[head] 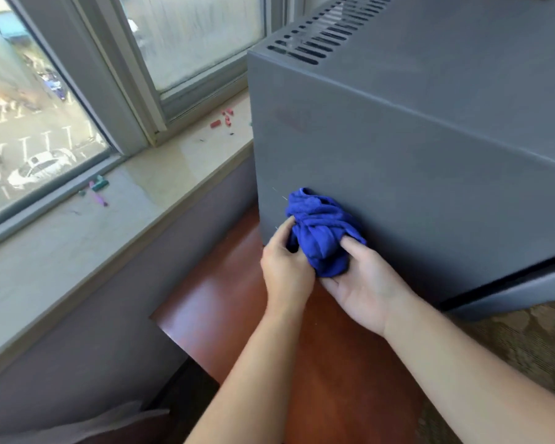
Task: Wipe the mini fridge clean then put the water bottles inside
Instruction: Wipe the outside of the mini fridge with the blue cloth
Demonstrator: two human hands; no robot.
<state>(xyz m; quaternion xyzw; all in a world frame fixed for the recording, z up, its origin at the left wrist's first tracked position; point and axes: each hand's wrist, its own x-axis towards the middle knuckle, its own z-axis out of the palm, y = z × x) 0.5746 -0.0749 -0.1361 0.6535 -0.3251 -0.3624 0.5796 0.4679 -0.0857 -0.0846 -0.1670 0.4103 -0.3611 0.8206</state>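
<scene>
A person's left hand (285, 267) pinches and right hand (362, 283) cups, thumb curled over it, a bunched blue cloth (321, 232) held against the lower corner of the grey mini fridge (398, 155), which stands at the far end of a reddish wooden top (237, 309) beside the windowsill (109, 225).

An upper-floor room, hotel-like: a window (45, 123) overlooks parked cars (37, 169), with a marble sill (77, 238), patterned carpet (510, 341) and a grey mini fridge (414, 155).
</scene>
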